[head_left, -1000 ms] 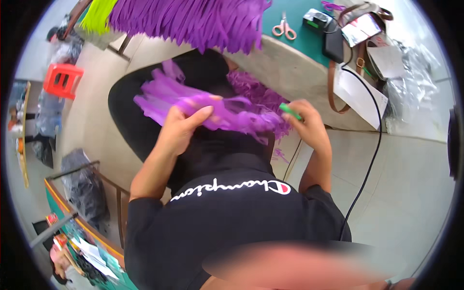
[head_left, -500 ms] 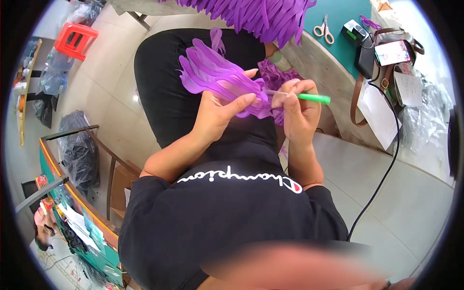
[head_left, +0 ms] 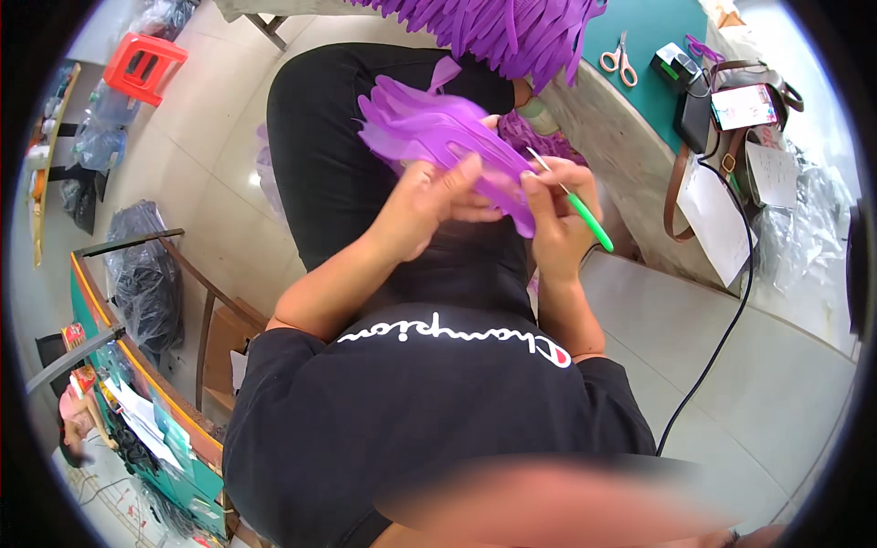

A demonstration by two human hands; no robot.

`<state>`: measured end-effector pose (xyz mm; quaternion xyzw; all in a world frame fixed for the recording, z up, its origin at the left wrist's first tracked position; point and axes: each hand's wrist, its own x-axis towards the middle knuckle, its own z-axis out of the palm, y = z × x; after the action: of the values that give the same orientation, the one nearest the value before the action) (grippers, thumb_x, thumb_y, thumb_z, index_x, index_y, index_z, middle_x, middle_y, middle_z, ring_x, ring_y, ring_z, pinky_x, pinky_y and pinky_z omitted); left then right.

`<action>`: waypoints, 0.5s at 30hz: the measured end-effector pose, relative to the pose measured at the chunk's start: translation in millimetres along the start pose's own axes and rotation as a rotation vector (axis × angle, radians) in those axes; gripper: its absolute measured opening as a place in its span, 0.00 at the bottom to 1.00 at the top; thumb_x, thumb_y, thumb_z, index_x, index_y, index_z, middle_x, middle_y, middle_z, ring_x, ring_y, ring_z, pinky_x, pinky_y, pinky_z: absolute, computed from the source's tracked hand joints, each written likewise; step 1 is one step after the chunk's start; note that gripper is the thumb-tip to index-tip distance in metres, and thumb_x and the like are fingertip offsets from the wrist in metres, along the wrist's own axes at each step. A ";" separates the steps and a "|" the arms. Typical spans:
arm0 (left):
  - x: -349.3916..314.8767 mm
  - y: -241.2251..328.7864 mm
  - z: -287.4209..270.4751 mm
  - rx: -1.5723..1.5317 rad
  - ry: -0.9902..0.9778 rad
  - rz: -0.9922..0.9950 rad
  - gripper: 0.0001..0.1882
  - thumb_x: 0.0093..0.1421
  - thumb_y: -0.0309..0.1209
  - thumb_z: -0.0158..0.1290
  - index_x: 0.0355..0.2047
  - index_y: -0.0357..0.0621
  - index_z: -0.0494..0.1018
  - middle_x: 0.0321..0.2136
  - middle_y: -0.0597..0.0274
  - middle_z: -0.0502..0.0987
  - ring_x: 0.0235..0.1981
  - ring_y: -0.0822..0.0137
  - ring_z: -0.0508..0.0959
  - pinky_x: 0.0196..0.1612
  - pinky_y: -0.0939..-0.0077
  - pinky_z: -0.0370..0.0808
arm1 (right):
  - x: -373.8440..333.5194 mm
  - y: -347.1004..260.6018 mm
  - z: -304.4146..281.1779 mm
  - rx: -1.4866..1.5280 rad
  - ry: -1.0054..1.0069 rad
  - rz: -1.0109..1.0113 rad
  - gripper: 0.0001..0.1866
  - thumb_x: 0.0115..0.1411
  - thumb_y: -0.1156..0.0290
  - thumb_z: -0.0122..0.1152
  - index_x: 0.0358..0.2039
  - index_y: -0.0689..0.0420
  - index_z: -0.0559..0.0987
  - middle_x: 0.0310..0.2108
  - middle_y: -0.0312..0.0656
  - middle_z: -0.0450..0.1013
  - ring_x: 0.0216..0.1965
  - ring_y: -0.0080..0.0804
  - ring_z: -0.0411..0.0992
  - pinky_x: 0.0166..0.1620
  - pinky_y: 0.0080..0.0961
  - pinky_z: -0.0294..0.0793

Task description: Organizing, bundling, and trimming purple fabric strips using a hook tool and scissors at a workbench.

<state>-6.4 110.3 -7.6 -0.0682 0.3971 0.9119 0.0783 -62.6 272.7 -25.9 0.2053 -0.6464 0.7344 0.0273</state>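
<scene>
A bunch of thin, soft purple strips (head_left: 425,119), rubbery-looking and partly see-through, fans out above my lap. My left hand (head_left: 434,196) is closed around its near side, thumb on top, fingers slightly blurred. My right hand (head_left: 559,210) grips a slim tool (head_left: 589,222) with a green handle and a thin pointed metal end, which points up and away to the left. Thumb and fingers of that hand also touch the right end of the purple strips. A loose purple loop (head_left: 445,73) sticks up behind the bunch.
A heap of purple strips (head_left: 498,32) hangs over the table edge ahead. Scissors (head_left: 619,62), a black box (head_left: 678,66), a lit phone (head_left: 744,107) and a bag lie right. A black cable (head_left: 722,342) runs down right. A red stool (head_left: 146,68) stands far left.
The bunch has tilted, its right end now lower. My right hand has turned the tool, so its metal end points upward, clear of the strips. My left-hand fingers have shifted underneath.
</scene>
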 end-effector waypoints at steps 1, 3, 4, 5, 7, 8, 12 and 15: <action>3.8 2.5 -2.9 -0.013 0.047 0.051 0.23 0.66 0.40 0.47 0.57 0.40 0.65 0.44 0.58 0.76 0.43 0.66 0.78 0.47 0.68 0.78 | 0.7 -2.1 -8.0 0.000 -0.002 -0.001 0.09 0.56 0.84 0.60 0.35 0.60 0.71 0.38 0.46 0.73 0.34 0.25 0.73 0.36 0.18 0.72; 10.1 4.1 -17.3 -0.082 0.162 0.101 0.19 0.66 0.38 0.48 0.53 0.42 0.68 0.43 0.58 0.77 0.43 0.66 0.79 0.46 0.65 0.78 | 0.9 -12.0 -22.4 -0.035 -0.102 -0.165 0.09 0.55 0.85 0.60 0.34 0.60 0.71 0.37 0.48 0.73 0.33 0.26 0.72 0.35 0.19 0.72; 10.6 7.0 -23.0 -0.081 0.161 0.100 0.19 0.66 0.38 0.48 0.53 0.42 0.68 0.43 0.58 0.77 0.43 0.66 0.79 0.46 0.65 0.78 | 0.7 -16.6 -24.6 -0.025 -0.084 -0.177 0.09 0.55 0.85 0.60 0.34 0.61 0.71 0.35 0.49 0.73 0.34 0.30 0.74 0.36 0.19 0.72; 10.4 10.3 -28.1 -0.081 0.151 0.068 0.17 0.66 0.38 0.49 0.51 0.43 0.69 0.42 0.59 0.77 0.43 0.65 0.79 0.46 0.65 0.77 | 2.1 -18.6 -24.7 -0.025 -0.082 -0.177 0.09 0.55 0.85 0.60 0.34 0.61 0.71 0.35 0.49 0.73 0.34 0.30 0.74 0.36 0.19 0.72; 10.0 12.1 -26.6 -0.081 0.137 0.034 0.15 0.65 0.37 0.49 0.48 0.43 0.70 0.41 0.59 0.78 0.42 0.65 0.79 0.46 0.64 0.77 | 4.4 -20.1 -26.3 -0.011 -0.109 -0.142 0.08 0.54 0.85 0.62 0.32 0.63 0.73 0.34 0.48 0.74 0.36 0.30 0.75 0.38 0.21 0.74; 7.4 11.0 -23.1 -0.141 0.098 0.004 0.14 0.65 0.36 0.50 0.48 0.44 0.70 0.41 0.60 0.77 0.43 0.65 0.79 0.47 0.64 0.77 | 6.2 -18.7 -27.3 -0.078 -0.155 -0.170 0.08 0.55 0.84 0.61 0.33 0.62 0.72 0.36 0.50 0.74 0.38 0.34 0.75 0.40 0.21 0.73; 7.5 -1.6 -6.0 -0.252 0.089 -0.048 0.15 0.60 0.29 0.56 0.47 0.44 0.69 0.40 0.60 0.76 0.43 0.67 0.78 0.46 0.65 0.77 | 6.8 -17.0 -23.7 -0.083 -0.166 -0.243 0.07 0.56 0.83 0.62 0.32 0.62 0.72 0.36 0.50 0.74 0.37 0.33 0.75 0.40 0.21 0.73; 12.1 -13.0 -18.1 -0.311 0.123 -0.151 0.17 0.57 0.23 0.58 0.46 0.41 0.69 0.39 0.58 0.76 0.42 0.66 0.77 0.48 0.66 0.76 | 8.9 -21.7 -23.9 -0.154 -0.063 -0.196 0.07 0.55 0.84 0.61 0.32 0.62 0.72 0.36 0.51 0.75 0.37 0.32 0.75 0.40 0.20 0.73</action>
<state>-14.5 106.7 -31.3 -0.1645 0.2493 0.9479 0.1106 -70.5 297.2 -4.5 0.2877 -0.6782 0.6696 0.0945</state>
